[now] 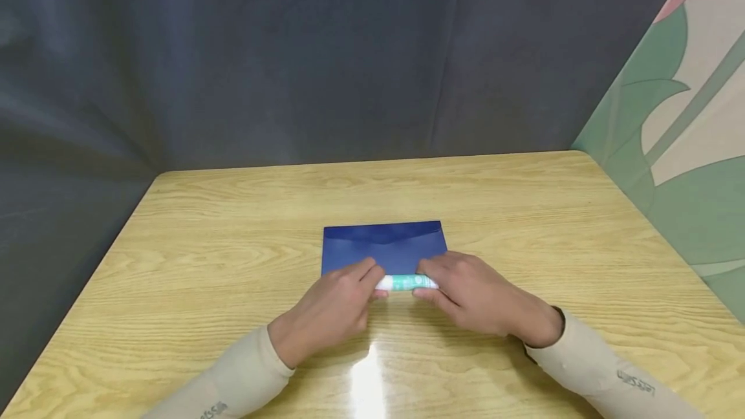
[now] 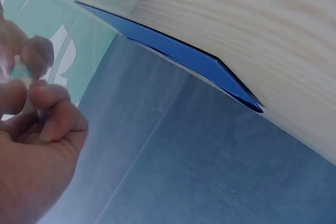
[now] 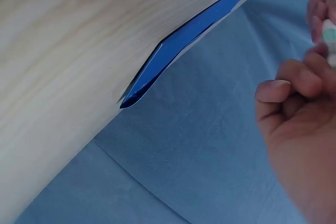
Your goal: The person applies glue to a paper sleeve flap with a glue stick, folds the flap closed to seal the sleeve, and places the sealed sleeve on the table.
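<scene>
Both hands meet over the near part of the table, at the two ends of a white and teal glue stick [image 1: 403, 282]. My left hand [image 1: 332, 302] pinches its left, white end. The other end is gripped by my right hand [image 1: 483, 293], between thumb and curled fingers. In the left wrist view the glue stick [image 2: 21, 72] is partly covered by fingers. Just beyond the hands, a blue envelope [image 1: 381, 256] lies on the table with its pointed flap at the far side. The hands hide its near edge in the head view.
The wood-grain table [image 1: 233, 238] extends around the envelope. A dark curtain [image 1: 302, 70] hangs along its far and left sides. To the right stands a wall panel [image 1: 698, 147] with painted leaves.
</scene>
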Demonstrator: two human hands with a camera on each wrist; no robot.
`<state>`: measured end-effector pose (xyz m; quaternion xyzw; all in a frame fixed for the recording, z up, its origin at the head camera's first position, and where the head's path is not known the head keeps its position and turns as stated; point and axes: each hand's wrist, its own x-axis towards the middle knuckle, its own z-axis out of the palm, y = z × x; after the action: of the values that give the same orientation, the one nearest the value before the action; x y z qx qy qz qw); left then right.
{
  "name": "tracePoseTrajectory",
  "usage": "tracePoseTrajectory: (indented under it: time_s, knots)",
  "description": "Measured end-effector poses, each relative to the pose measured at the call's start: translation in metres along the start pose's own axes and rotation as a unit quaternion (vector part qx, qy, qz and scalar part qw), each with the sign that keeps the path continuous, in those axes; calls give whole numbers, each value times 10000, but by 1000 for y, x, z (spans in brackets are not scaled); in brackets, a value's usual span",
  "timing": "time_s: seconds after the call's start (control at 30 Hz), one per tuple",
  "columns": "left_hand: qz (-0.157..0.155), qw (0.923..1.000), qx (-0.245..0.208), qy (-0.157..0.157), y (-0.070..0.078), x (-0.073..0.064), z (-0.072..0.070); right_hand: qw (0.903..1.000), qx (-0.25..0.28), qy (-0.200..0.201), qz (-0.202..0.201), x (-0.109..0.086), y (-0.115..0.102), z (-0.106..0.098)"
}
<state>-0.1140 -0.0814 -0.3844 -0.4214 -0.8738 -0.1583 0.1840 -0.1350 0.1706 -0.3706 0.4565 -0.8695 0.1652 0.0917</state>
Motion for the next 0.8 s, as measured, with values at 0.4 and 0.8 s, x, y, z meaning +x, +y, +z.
tracePoseTrajectory:
  time_s: [0.4, 0.8]
  knots:
    - [-161, 9991, 333, -186, -3, -1, 0, 9999, -121, 14, 29, 1, -2, -1]
    - [-189, 9996, -22, -205, -6, 0, 0, 9940, -340, 422, -951, 0, 0, -2]
